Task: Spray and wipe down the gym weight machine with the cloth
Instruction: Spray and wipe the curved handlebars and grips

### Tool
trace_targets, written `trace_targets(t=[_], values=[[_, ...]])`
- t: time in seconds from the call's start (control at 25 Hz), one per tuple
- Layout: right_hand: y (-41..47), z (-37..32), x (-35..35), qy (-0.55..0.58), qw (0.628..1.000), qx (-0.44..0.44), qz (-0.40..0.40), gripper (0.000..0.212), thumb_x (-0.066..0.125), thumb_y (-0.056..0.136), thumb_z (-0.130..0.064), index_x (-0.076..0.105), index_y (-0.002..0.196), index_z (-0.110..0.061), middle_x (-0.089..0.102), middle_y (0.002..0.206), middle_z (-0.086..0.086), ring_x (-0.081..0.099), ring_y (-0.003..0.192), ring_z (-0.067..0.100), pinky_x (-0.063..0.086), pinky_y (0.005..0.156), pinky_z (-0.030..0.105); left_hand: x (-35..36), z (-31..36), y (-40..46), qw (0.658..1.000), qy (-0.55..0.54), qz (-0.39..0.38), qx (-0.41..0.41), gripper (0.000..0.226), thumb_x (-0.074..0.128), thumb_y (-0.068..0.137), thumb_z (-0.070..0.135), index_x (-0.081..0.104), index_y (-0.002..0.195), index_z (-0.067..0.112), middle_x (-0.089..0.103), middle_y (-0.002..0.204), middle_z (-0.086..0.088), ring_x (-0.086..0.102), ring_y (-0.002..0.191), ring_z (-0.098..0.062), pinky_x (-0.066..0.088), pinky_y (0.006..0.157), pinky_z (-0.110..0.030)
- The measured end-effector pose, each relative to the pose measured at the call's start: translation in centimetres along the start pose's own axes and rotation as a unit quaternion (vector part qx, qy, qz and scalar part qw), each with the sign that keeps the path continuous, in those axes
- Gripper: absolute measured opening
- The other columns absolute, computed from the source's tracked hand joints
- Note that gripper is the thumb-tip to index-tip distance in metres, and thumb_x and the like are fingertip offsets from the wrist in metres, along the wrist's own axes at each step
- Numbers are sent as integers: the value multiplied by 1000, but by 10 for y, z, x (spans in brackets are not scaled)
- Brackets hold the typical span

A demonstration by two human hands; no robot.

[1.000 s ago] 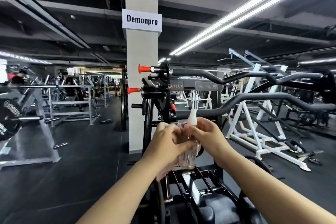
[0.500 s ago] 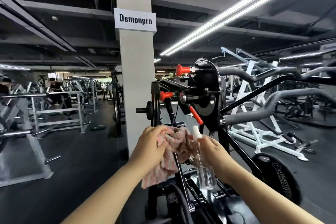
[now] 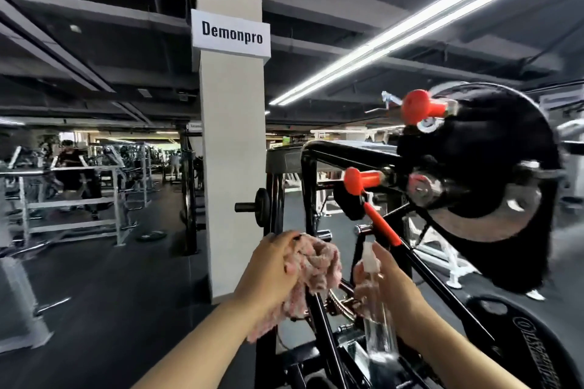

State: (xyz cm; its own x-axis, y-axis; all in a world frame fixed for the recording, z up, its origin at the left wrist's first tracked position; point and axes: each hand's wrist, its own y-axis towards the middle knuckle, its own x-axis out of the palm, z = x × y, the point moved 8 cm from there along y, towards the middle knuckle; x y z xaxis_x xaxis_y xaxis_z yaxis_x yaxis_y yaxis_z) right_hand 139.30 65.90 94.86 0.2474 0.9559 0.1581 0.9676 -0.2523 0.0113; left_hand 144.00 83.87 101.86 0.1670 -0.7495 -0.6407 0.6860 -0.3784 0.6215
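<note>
The left hand (image 3: 271, 275) bunches a pink cloth (image 3: 311, 275), its grip curled round the fabric, with a loose end hanging down below the palm. The cloth lies against a black upright bar of the machine (image 3: 319, 319), near centre. Just to the right, the right hand (image 3: 401, 290) has its grip wrapped round a clear bottle (image 3: 379, 331), held upright, with its white spray head (image 3: 369, 257) at the top; which way the nozzle faces cannot be told. Cloth and bottle sit close together but apart.

Above and right of the hands, the machine carries a red knob (image 3: 417, 107), a second red knob (image 3: 360, 178) lower down, and a red lever (image 3: 380, 227) slanting down towards the bottle. A large black plate (image 3: 505, 167) fills the right side, blurred. Another plate (image 3: 537, 354) lies low at the near right with raised lettering too blurred to read.

Behind, a pale pillar (image 3: 232, 167) bears a white sign (image 3: 231, 33) reading "Demonpro" in black. A smaller sign farther back is illegible. Grey racks (image 3: 72, 199) stand at far left.
</note>
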Motion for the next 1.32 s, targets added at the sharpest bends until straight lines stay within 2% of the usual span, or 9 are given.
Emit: trace_targets(t=[0.12, 0.2, 0.28, 0.32, 0.4, 0.6, 0.84, 1.0, 1.32], values=[[39, -11, 15, 40, 999, -4, 4, 59, 60, 62, -63, 56, 76, -6, 50, 61, 7, 41, 52, 17, 30, 56, 25, 9, -27, 43, 999, -28, -6, 27, 31, 61, 88, 12, 58, 116, 23, 52, 103, 12, 52, 83, 3, 36, 67, 4], [62, -20, 12, 19, 998, -39, 42, 68, 67, 65, -64, 64, 91, -1, 67, 78, 20, 60, 68, 34, 45, 67, 32, 17, -40, 69, 998, -46, 4, 47, 7, 63, 87, 21, 64, 95, 21, 55, 87, 13, 54, 78, 0, 37, 65, 0], [80, -28, 4, -7, 992, -58, 109, 84, 57, 69, -74, 63, 111, -1, 67, 100, 28, 65, 87, 45, 52, 77, 44, 32, -54, 93, 996, -59, 7, 62, 14, 63, 88, 30, 55, 79, 24, 51, 78, 12, 50, 71, 1, 36, 63, -4], [89, -29, 2, -18, 989, -59, 134, 85, 55, 63, -80, 63, 107, -7, 69, 88, 23, 66, 71, 37, 53, 65, 39, 42, -63, 106, 996, -74, 3, 59, 18, 61, 88, 34, 52, 78, 23, 50, 77, 11, 51, 71, -2, 37, 63, -7], [106, -31, -1, -25, 981, -66, 182, 66, 51, 62, -76, 57, 95, -19, 63, 63, 9, 55, 45, 20, 41, 47, 25, 62, -81, 134, 993, -105, -25, 50, 23, 54, 90, 43, 55, 87, 20, 55, 83, 6, 56, 81, -12, 40, 68, -15], [138, -37, -12, -17, 950, -88, 299, 57, 49, 83, -61, 56, 61, -10, 54, 49, 1, 47, 38, 14, 32, 51, 27, 95, -106, 198, 981, -169, -76, 61, 54, 40, 96, 45, 42, 135, 8, 65, 108, -9, 63, 97, -21, 47, 76, -23], [144, -53, -18, 1, 889, -139, 437, 53, 46, 88, -53, 55, 60, -9, 49, 45, -2, 40, 34, 8, 31, 36, 15, 113, -111, 272, 954, -274, -72, 95, 36, 48, 98, 20, 48, 129, 2, 58, 105, -8, 52, 92, -17, 40, 72, -5], [131, -65, -18, -25, 835, -161, 526, 63, 49, 72, -69, 53, 62, -8, 46, 49, 3, 37, 41, 13, 32, 45, 20, 145, -100, 295, 947, -307, -51, 82, 42, 47, 93, 1, 40, 134, -3, 42, 127, -29, 45, 116, -39, 34, 94, -34], [146, -85, -53, -79, 782, -208, 583, 52, 53, 87, -54, 51, 57, -11, 49, 50, 1, 38, 36, 10, 29, 46, 21, 195, -55, 335, 945, -295, -83, 111, 39, 40, 95, 4, 34, 132, -9, 30, 136, -28, 30, 128, -39, 27, 104, -36]])
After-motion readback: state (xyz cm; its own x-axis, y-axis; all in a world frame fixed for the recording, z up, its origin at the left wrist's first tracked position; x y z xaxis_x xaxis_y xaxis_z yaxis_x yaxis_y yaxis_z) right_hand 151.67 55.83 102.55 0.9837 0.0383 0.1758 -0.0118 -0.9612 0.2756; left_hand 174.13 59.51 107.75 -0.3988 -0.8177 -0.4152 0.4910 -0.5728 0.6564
